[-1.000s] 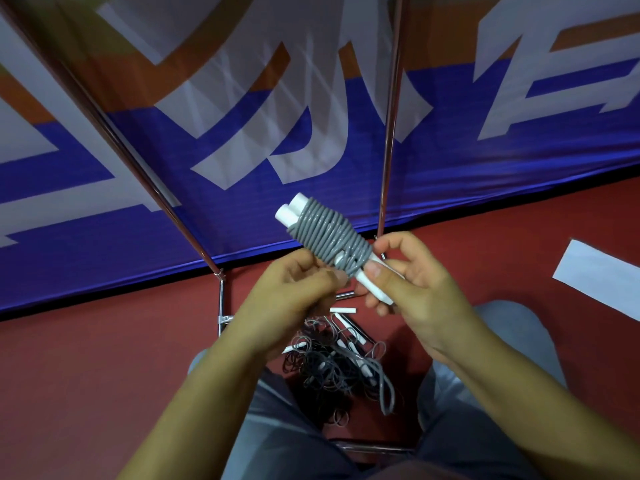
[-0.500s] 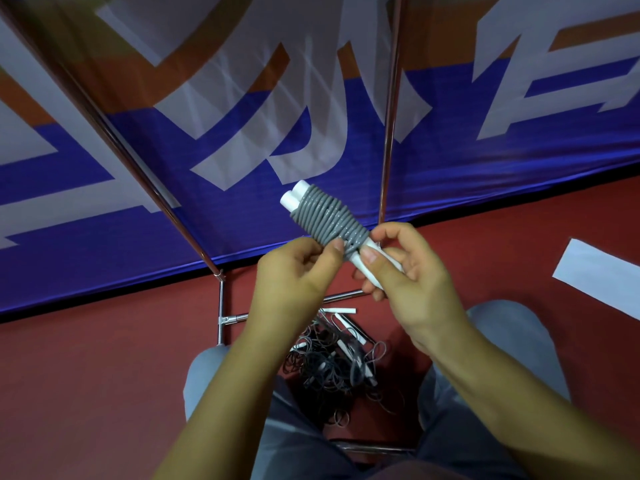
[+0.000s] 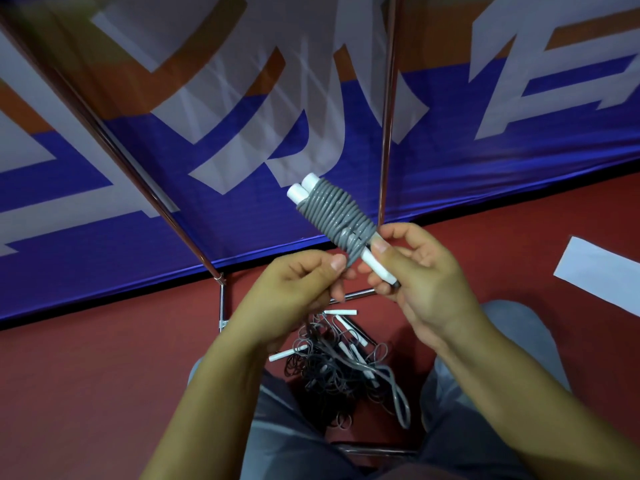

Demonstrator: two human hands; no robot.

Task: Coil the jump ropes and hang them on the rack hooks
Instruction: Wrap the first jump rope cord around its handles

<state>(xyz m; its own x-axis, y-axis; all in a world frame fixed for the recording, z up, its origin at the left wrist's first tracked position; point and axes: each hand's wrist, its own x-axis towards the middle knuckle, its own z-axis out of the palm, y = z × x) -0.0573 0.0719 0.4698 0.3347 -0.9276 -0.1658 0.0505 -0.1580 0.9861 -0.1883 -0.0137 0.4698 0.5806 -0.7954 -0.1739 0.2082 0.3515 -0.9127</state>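
A grey jump rope [image 3: 334, 211] is wound tightly round its two white handles, held up in front of the banner. My right hand [image 3: 420, 282] grips the lower end of the white handles between thumb and fingers. My left hand [image 3: 294, 292] pinches the loose grey rope end at the bottom of the winding. On the red floor between my knees lies a tangled pile of dark and grey jump ropes [image 3: 341, 368] with several white handles.
Two slanted metal rack poles [image 3: 386, 133] and a low crossbar [image 3: 349, 295] stand before a blue, white and orange banner [image 3: 173, 168]. A white sheet of paper [image 3: 602, 275] lies on the floor at the right. Another metal bar [image 3: 374, 451] crosses near my legs.
The wound bundle has stayed at about the same height. My left hand has drawn a little down and left, pulling the rope end. A grey loop shows again on the floor pile.
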